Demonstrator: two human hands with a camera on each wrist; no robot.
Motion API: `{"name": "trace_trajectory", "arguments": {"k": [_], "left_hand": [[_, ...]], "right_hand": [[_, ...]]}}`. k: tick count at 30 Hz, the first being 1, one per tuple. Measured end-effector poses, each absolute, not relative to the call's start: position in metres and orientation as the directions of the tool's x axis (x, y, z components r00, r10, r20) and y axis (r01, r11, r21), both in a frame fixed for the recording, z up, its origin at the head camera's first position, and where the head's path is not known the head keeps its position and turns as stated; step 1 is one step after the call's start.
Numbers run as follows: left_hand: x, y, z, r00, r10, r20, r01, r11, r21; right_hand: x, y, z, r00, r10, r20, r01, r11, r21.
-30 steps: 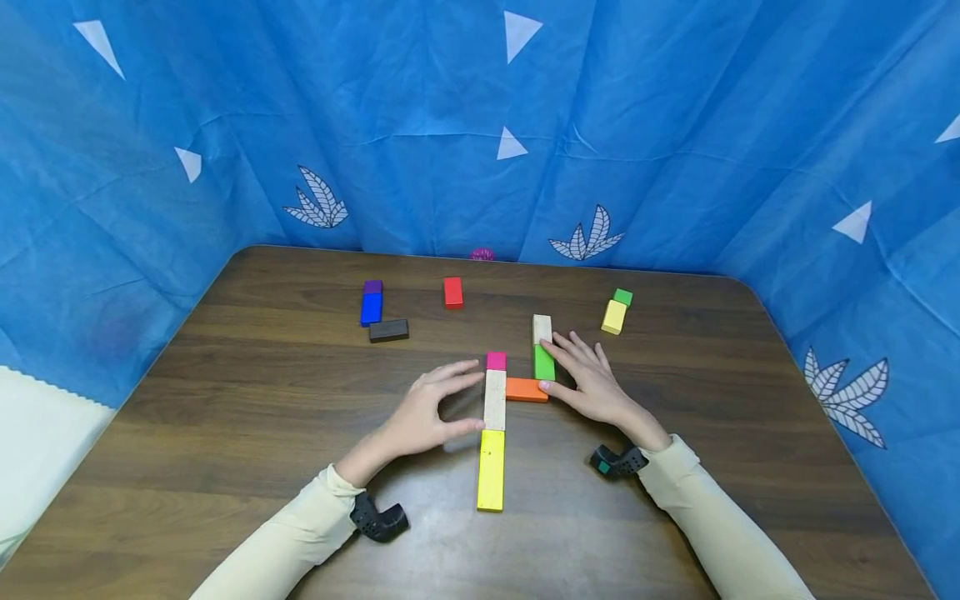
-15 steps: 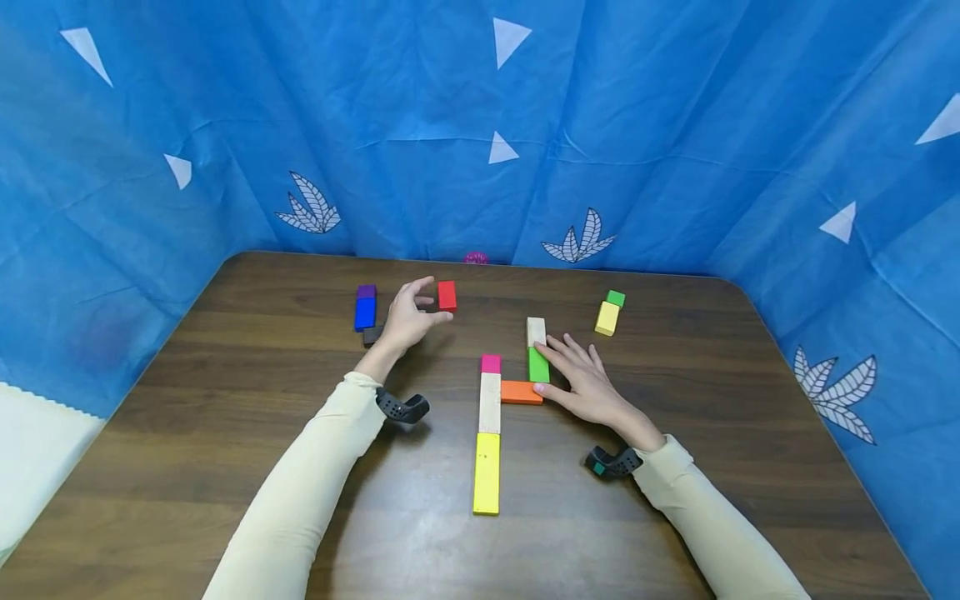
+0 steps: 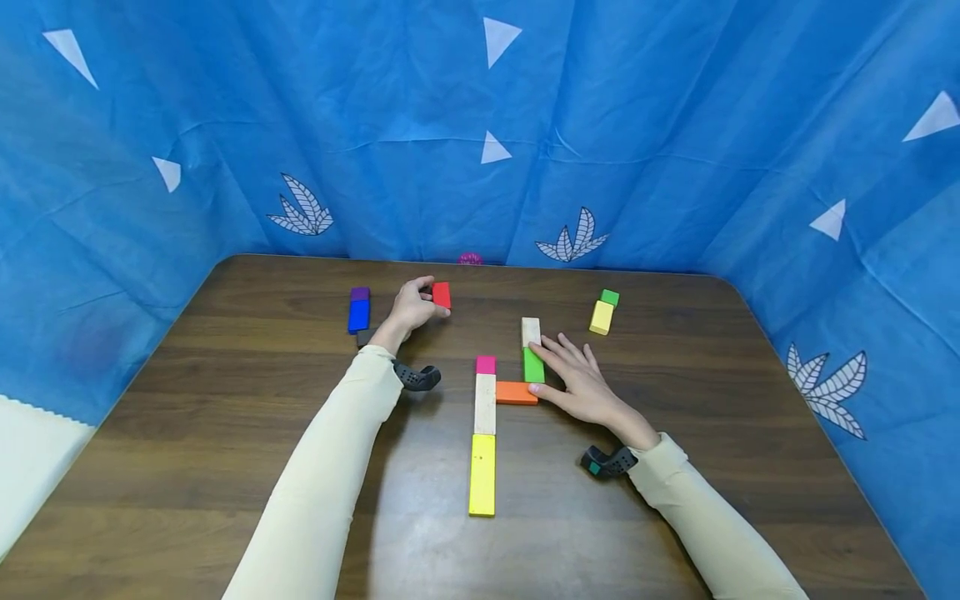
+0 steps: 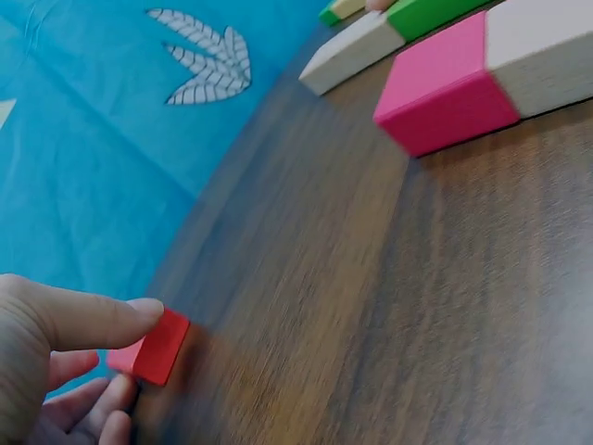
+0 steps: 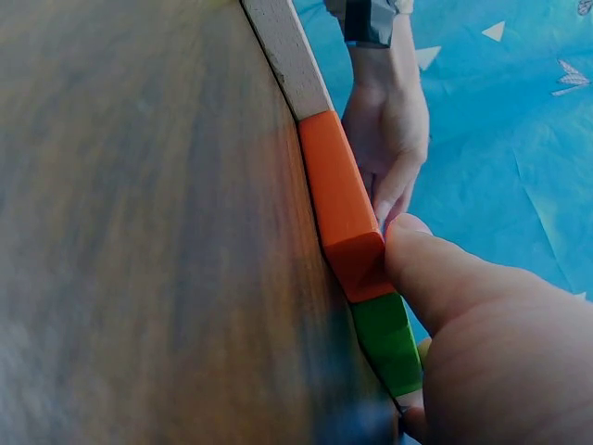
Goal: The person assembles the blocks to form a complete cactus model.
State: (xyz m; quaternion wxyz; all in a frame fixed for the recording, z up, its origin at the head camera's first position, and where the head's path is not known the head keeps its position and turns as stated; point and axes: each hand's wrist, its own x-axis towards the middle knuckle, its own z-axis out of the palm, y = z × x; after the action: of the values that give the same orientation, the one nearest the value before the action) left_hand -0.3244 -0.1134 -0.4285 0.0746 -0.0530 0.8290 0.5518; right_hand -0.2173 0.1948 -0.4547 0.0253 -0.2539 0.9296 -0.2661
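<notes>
Left hand (image 3: 412, 308): thumb and fingers pinching the red block (image 3: 442, 295) near the far side of the worktop (image 3: 225, 417). Whether it is lifted clear, cannot tell. Red block well apart from the joined figure, so not yet placed, by my reading.

Right hand (image 3: 585, 385): fingers spread, gripping nothing. Thumb touches the near right end of the orange block (image 3: 517, 393); a fingertip rests at the green block (image 3: 533, 367). Looks like steadying.

Under and beside that hand, six blocks laid in contact. Column: yellow block (image 3: 482, 475) nearest, long white block (image 3: 485, 404), pink block (image 3: 486, 365) at the far end. Orange runs right from the long white; green extends away from orange's right end, short white block (image 3: 530, 331) beyond it.

Outlying, unjoined to the figure: blue block (image 3: 358, 317) against purple block (image 3: 360, 293); dark block (image 3: 363, 337) close by, mostly hidden by the left hand. Far right: pale yellow block (image 3: 601, 317) against small green block (image 3: 610, 297).

Judged progress: roughly half, six joined, red in hand, five apart.
</notes>
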Motion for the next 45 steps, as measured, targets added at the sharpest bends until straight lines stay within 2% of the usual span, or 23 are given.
{"name": "trace_trajectory", "arguments": {"k": [8,27,36,45], "left_hand": [[-0.326,-0.118,-0.431,-0.981,-0.001,-0.196,-0.180,0.404,0.897],[-0.322,-0.115,-0.431,-0.990,-0.007,-0.142,-0.131,0.433,0.892],[-0.306,-0.102,-0.426,-0.995,0.095,-0.022,0.024,0.459,0.888],[-0.279,-0.087,-0.429,-0.974,0.219,0.062,0.171,0.519,0.838]], "right_hand": [[-0.217,0.193,-0.452,-0.870,-0.486,0.080,-0.455,0.729,-0.511],[-0.219,0.195,-0.454,-0.871,-0.487,0.060,-0.446,0.734,-0.512],[-0.218,0.195,-0.455,-0.874,-0.482,0.062,-0.442,0.734,-0.515],[-0.219,0.196,-0.454,-0.877,-0.478,0.046,-0.431,0.741,-0.515]]}}
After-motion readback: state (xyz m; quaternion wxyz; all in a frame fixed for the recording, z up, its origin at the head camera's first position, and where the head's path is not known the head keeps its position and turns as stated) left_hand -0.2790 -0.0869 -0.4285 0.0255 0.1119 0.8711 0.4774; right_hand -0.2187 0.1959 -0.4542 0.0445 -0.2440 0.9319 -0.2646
